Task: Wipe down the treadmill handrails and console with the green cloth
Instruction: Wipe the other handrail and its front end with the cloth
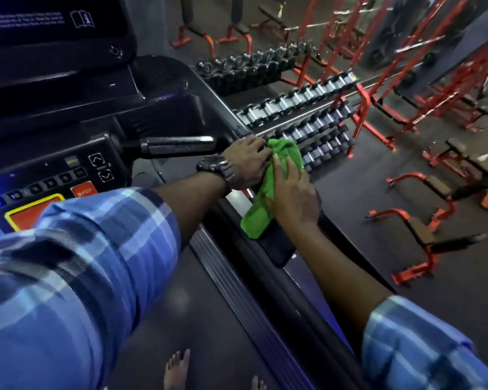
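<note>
Mid-frame, both hands, left (pixel 250 161) and right (pixel 293 198), close fingers on the cloth (pixel 268 198), pressing it around the handrail (pixel 276 249) to wipe it.

Blue plaid sleeves (pixel 76 277) rolled up past both forearms, white and dark stripes crossing. Chunky black wristwatch (pixel 217 168) strapped on the left wrist. Bare feet (pixel 178 370) down below.

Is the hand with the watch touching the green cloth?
Touching. In the head view, the left hand, the one with the watch, has its fingers pressed into the top of the green cloth on the handrail.
</note>
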A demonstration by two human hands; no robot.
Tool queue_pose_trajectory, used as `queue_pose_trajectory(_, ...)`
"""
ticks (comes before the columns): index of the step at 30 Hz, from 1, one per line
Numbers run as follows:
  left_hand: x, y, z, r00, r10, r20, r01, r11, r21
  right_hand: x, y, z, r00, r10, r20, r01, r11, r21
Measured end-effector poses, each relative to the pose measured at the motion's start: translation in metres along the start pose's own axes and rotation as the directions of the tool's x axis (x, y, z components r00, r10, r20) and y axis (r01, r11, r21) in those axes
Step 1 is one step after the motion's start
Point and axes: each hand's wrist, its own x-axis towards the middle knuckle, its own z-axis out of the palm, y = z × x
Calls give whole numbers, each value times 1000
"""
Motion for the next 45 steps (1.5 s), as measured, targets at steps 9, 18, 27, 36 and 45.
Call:
queue_pose_trajectory(9,-4,-31,-13,1000,-8,11,8,999,43,-105,65,9,987,-157,-35,145,962,-233)
queue_pose_trajectory(18,4,-50,-12,1000,-7,3,7,1000,6,67,-43,11,995,95,-41,-92,994,59)
queue_pose_trajectory(27,4,-80,-35,989,-63,133,60,998,27,84,-58,21,989,24,-147,-29,999,-30)
queue_pose_trajectory(36,16,-93,-37,976,-98,193,90,995,52,19,-16,16,1000,9,-27,-13,990,-142)
queue_pose_trajectory(45,26,-96,-37,973,-183,137,190,981,-37,139,-76,13,999,-18,36,12,984,179)
